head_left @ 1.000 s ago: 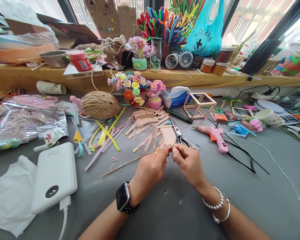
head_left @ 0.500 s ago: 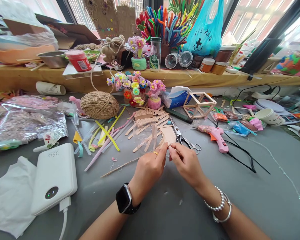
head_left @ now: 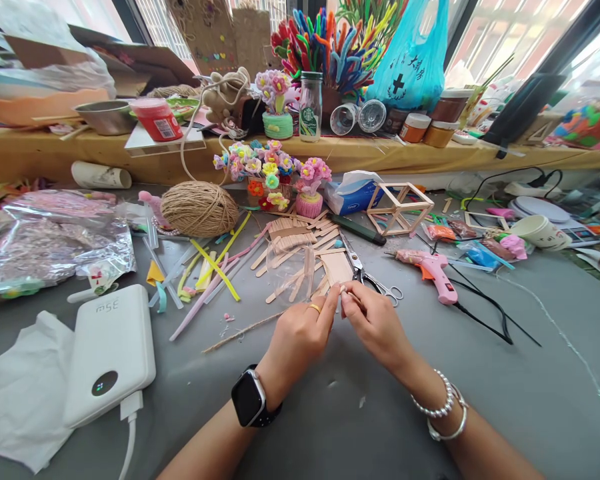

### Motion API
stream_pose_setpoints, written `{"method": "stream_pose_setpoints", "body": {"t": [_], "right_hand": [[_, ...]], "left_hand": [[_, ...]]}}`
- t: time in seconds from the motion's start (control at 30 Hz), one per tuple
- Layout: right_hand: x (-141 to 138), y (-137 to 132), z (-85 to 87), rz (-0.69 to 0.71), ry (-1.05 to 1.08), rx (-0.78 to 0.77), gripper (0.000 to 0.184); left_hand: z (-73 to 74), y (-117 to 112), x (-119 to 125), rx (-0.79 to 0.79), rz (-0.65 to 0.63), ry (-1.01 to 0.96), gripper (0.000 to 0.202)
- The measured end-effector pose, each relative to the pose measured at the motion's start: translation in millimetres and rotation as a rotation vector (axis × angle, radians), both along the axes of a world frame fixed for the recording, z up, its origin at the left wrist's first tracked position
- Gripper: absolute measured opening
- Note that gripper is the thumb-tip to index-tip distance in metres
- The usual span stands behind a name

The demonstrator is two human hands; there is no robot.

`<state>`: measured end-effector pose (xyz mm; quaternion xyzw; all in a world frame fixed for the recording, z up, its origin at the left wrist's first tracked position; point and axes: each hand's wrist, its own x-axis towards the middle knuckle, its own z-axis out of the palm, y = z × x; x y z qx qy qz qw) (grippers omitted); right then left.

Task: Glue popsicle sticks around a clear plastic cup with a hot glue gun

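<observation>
pinching together at the fingertips, the left hand [head_left: 300, 333] and right hand [head_left: 377, 327] meet just above the grey desk [head_left: 480, 400], both closed on a small pale piece [head_left: 343, 291] that is too tiny to name for sure. it sits between the thumb and forefinger tips of both hands, raised a little off the desk, probably so it can be worked on close to the eyes. just beyond the fingertips lies a flat panel of wooden sticks [head_left: 337, 268], and beside it the scissors [head_left: 363, 275] rest with handles toward the right hand, within easy reach. loose wooden sticks [head_left: 293, 240] are heaped behind the panel. a length of twine [head_left: 243, 331] runs across the desk to the left of the left hand, with the ball of twine [head_left: 200, 209] farther back. the pink glue gun [head_left: 430, 270] lies off to the right, well apart. a white power bank [head_left: 109, 353] sits near the left forearm.
</observation>
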<state>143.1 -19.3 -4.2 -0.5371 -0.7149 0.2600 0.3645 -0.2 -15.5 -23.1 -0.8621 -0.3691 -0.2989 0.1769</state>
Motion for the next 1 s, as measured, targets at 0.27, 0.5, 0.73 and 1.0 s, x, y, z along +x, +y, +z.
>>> {"method": "stream_pose_setpoints", "body": {"t": [0.27,0.5,0.73,1.0], "right_hand": [[1.1,1.3,0.5,0.024,0.057,-0.094,0.027],[0.5,1.0,-3.5,-0.103,0.043,0.085,0.029],[0.7,2.6,-3.3,-0.076,0.033,0.100,0.026],[1.6,2.9,-1.0,-0.051,0.007,0.121,0.024]], "left_hand": [[1.7,-1.0,1.4,0.071,0.020,0.119,0.041],[1.3,-4.3,4.6,0.024,0.057,0.030,0.030],[5.4,-6.3,4.9,-0.493,0.003,-0.272,0.032],[10.7,-7.6,5.7,-0.703,-0.025,-0.415,0.029]]}}
